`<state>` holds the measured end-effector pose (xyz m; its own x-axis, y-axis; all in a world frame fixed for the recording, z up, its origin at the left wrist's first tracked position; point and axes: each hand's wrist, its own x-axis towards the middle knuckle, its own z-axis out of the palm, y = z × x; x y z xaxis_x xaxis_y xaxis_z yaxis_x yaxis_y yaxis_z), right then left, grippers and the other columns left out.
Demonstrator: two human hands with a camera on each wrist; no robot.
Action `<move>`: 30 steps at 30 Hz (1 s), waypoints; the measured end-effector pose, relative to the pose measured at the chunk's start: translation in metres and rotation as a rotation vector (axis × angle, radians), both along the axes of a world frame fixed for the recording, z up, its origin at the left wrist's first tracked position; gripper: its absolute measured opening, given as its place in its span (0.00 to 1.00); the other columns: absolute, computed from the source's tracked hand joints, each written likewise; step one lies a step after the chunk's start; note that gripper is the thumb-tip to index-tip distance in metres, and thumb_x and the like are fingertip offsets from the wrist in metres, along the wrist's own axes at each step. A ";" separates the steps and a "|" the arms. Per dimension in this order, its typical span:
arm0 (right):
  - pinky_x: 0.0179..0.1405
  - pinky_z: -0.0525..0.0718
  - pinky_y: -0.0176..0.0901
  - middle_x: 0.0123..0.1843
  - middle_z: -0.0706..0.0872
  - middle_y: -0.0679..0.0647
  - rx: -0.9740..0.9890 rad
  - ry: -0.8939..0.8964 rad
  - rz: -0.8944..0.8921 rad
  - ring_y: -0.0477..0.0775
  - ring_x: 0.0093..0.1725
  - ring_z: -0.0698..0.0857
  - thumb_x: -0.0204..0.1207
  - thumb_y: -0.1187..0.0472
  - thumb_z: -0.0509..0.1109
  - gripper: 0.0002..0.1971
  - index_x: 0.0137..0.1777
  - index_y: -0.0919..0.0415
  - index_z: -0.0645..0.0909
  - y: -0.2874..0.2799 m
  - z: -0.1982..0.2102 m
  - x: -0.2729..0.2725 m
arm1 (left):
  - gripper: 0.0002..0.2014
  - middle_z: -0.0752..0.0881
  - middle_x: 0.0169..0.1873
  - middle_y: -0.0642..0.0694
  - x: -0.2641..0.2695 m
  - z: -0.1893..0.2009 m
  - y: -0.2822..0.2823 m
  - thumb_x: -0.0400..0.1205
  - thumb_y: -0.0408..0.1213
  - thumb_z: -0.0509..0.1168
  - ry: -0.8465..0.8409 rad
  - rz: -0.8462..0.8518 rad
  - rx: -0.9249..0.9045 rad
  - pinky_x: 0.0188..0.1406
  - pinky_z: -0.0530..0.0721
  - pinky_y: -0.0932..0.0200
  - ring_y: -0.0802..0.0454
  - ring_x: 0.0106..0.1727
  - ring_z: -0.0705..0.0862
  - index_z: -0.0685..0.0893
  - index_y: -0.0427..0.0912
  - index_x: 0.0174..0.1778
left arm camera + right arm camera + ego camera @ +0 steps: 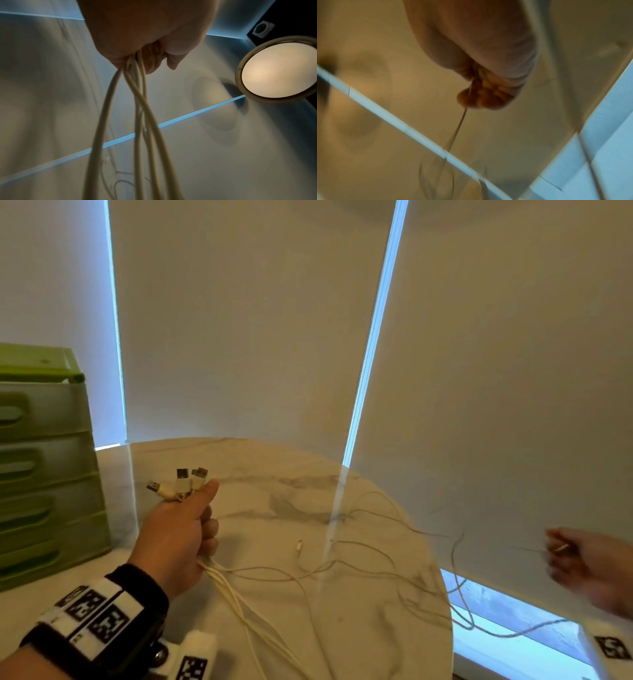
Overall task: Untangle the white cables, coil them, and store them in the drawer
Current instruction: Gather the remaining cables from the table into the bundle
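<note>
My left hand [185, 529] grips a bundle of white cables [239, 594] in a fist above the marble table, with three USB plugs [181, 482] sticking up past the thumb. In the left wrist view the cables [137, 108] hang down from the curled fingers [154, 59]. The loose strands spread tangled across the table [359, 542] and run off its right edge. My right hand [575, 559], blurred, is out to the right beyond the table and pinches the end of one cable [560, 548]. The right wrist view shows a thin strand [462, 117] leaving the closed fingers [484, 97].
A green plastic drawer unit [44, 474] with several shut drawers stands at the table's left. The round marble table [274, 491] ends near the right, with roller blinds [257, 337] behind it. A round ceiling lamp [278, 67] shows in the left wrist view.
</note>
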<state>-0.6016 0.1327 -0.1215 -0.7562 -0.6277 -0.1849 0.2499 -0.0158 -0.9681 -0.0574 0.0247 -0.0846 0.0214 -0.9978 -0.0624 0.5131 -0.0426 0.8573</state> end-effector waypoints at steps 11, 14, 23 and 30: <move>0.21 0.72 0.39 0.29 0.85 0.57 0.259 0.470 0.690 0.52 0.26 0.78 0.85 0.63 0.61 0.12 0.42 0.64 0.81 -0.089 0.077 0.242 | 0.18 0.64 0.18 0.54 0.001 -0.009 -0.002 0.84 0.41 0.69 -0.044 -0.048 0.011 0.12 0.62 0.67 0.59 0.15 0.63 0.70 0.51 0.31; 0.26 0.77 0.40 0.33 0.87 0.59 0.113 0.487 0.898 0.55 0.34 0.84 0.87 0.65 0.58 0.12 0.45 0.65 0.81 -0.108 0.113 0.289 | 0.14 0.64 0.20 0.53 0.003 -0.008 -0.004 0.83 0.42 0.69 -0.097 -0.059 -0.013 0.13 0.62 0.66 0.57 0.17 0.62 0.74 0.48 0.34; 0.37 0.82 0.42 0.44 0.92 0.58 0.121 0.746 1.237 0.54 0.43 0.87 0.88 0.62 0.59 0.13 0.52 0.63 0.86 -0.114 0.118 0.359 | 0.14 0.62 0.22 0.52 0.007 -0.005 -0.003 0.69 0.48 0.78 -0.117 -0.186 -0.092 0.20 0.58 0.64 0.55 0.21 0.59 0.79 0.49 0.31; 0.34 0.82 0.44 0.42 0.90 0.59 -0.025 0.652 1.131 0.55 0.40 0.86 0.88 0.61 0.60 0.14 0.54 0.64 0.88 -0.093 0.121 0.358 | 0.22 0.63 0.25 0.51 0.007 -0.005 -0.004 0.74 0.47 0.74 -0.066 -0.228 -0.014 0.23 0.54 0.62 0.55 0.23 0.59 0.86 0.35 0.58</move>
